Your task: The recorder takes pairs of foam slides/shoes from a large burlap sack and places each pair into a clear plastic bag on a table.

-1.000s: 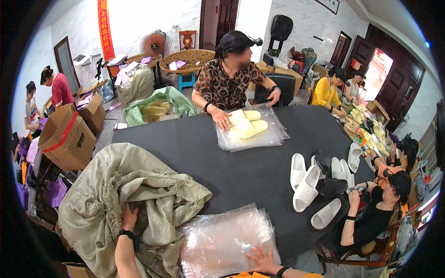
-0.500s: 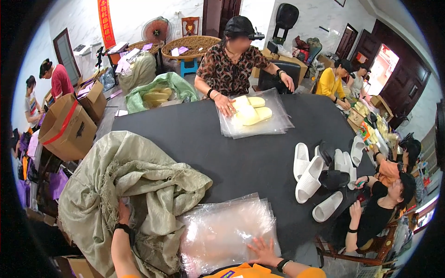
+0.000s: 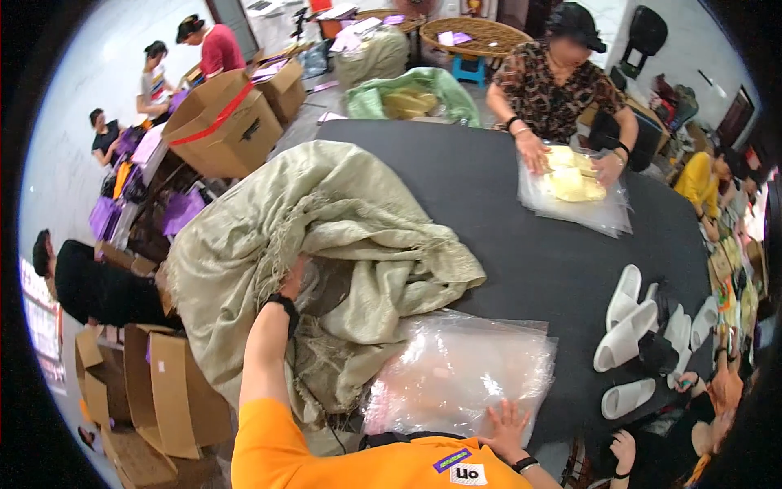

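Observation:
My left hand reaches into the mouth of a large pale green woven sack slumped on the left of the table. Its fingers are hidden by the sack's folds, so what they hold cannot be seen. My right hand, fingers spread, lies flat on the near right corner of a stack of clear plastic bags. The stack touches the sack's right side at the table's near edge.
Across the dark table, a person handles pale yellow slippers over clear bags. White slippers and black ones lie at the right, near another person's hand. Cardboard boxes stand at the left, with open cartons below.
The view has swung left. My left arm reaches further into the sack; my right hand stays on the bags. The person across now has both hands at the yellow slippers.

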Motion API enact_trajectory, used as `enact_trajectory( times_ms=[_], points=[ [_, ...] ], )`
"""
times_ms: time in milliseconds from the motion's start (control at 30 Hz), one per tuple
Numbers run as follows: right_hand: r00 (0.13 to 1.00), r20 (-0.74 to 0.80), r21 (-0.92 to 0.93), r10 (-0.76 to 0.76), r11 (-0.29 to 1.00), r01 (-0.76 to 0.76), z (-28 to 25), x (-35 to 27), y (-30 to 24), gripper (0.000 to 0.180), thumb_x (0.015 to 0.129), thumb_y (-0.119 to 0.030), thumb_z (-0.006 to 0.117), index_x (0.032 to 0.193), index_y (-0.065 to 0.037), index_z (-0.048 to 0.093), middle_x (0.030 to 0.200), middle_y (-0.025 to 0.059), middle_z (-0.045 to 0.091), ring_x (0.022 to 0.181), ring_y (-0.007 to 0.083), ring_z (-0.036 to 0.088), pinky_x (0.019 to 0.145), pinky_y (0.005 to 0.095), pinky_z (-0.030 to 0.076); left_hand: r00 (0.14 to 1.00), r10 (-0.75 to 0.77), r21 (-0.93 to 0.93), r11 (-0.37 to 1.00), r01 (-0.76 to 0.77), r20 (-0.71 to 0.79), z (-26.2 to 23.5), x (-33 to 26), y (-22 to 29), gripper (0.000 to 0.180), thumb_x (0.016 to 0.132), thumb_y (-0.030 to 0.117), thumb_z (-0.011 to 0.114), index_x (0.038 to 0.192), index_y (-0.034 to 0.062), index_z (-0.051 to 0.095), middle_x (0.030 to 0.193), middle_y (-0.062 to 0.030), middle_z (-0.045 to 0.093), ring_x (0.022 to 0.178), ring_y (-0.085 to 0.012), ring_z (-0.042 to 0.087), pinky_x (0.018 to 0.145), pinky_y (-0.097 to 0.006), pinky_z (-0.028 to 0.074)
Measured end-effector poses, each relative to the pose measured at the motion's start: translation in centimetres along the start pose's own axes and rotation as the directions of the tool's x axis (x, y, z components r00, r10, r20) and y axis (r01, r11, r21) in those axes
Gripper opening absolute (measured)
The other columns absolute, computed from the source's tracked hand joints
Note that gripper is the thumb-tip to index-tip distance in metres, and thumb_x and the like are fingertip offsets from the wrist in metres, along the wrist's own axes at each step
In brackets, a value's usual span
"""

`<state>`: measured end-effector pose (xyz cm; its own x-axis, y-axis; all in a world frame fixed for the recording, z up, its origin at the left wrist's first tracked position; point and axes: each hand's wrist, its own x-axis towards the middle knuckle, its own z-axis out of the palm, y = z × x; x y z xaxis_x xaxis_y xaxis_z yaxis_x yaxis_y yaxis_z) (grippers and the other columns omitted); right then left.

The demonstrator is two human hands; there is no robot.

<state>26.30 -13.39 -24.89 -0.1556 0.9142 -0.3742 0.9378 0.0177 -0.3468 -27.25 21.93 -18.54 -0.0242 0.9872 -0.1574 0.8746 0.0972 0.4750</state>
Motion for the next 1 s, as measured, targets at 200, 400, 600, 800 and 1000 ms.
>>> enact_trajectory(
  times_ms=[200,400,600,800,1000],
  points=[
    [0.997,-0.043,-0.142,-0.062,0.988,0.055,0.5,0.7,0.4,0.089,0.058,-0.067,0.063,0.131,-0.023,0.037,0.143,0.0151,0.014,0.133,0.036,-0.001,0.097,0.0652,-0.006,0.991,0.112,-0.307,0.943,-0.128,-0.068,-2.7,1.7,2.3,0.034,0.087,0.029,0.049,0.104,0.0001,0.056,0.094,-0.0069,0.057,0.084,-0.0232,0.05,0.084,-0.033,0.038],
    [0.982,-0.143,-0.163,-0.122,0.982,0.098,0.3,0.4,0.0,0.087,0.057,-0.063,0.067,0.129,-0.023,0.037,0.142,0.0137,0.018,0.133,0.0352,0.006,0.097,0.0658,0.0,0.961,0.15,-0.676,0.736,0.05,0.234,-9.6,-2.9,14.2,0.024,0.09,0.027,0.047,0.096,0.0051,0.057,0.105,-0.0072,0.059,0.095,-0.0156,0.056,0.08,-0.03,0.043],
    [0.978,-0.163,-0.103,-0.129,0.988,0.113,0.4,0.2,0.0,0.087,0.059,-0.062,0.066,0.13,-0.024,0.034,0.141,0.0131,0.021,0.132,0.036,0.009,0.095,0.0674,0.001,0.914,0.401,-0.872,0.469,-0.142,0.067,-12.6,-7.8,22.3,0.02,0.09,0.022,0.049,0.096,0.005,0.056,0.104,-0.0077,0.059,0.096,-0.0163,0.056,0.082,-0.032,0.045],
    [0.989,-0.126,0.066,-0.072,0.995,0.081,-2.3,0.0,-0.7,0.082,0.063,-0.062,0.063,0.129,-0.02,0.04,0.14,0.0151,0.024,0.131,0.0366,0.015,0.094,0.0694,0.004,0.88,0.465,-0.871,0.386,-0.303,-0.1,-11.0,-11.3,31.1,0.015,0.089,0.014,0.052,0.095,0.0016,0.057,0.1,-0.0048,0.059,0.091,-0.0115,0.055,0.078,-0.028,0.048],
    [0.993,-0.081,0.851,-0.085,0.512,0.114,-8.7,0.6,-4.1,0.074,0.073,-0.026,0.069,0.134,-0.007,0.031,0.136,0.0146,0.034,0.123,0.0251,0.037,0.101,0.0377,0.03,0.521,0.712,-0.029,0.578,-0.815,-0.471,-5.4,-13.1,35.1,0.007,0.075,0.007,0.063,0.078,0.0027,0.058,0.078,-0.0095,0.058,0.066,-0.0227,0.056,0.058,-0.029,0.044]
  ],
)
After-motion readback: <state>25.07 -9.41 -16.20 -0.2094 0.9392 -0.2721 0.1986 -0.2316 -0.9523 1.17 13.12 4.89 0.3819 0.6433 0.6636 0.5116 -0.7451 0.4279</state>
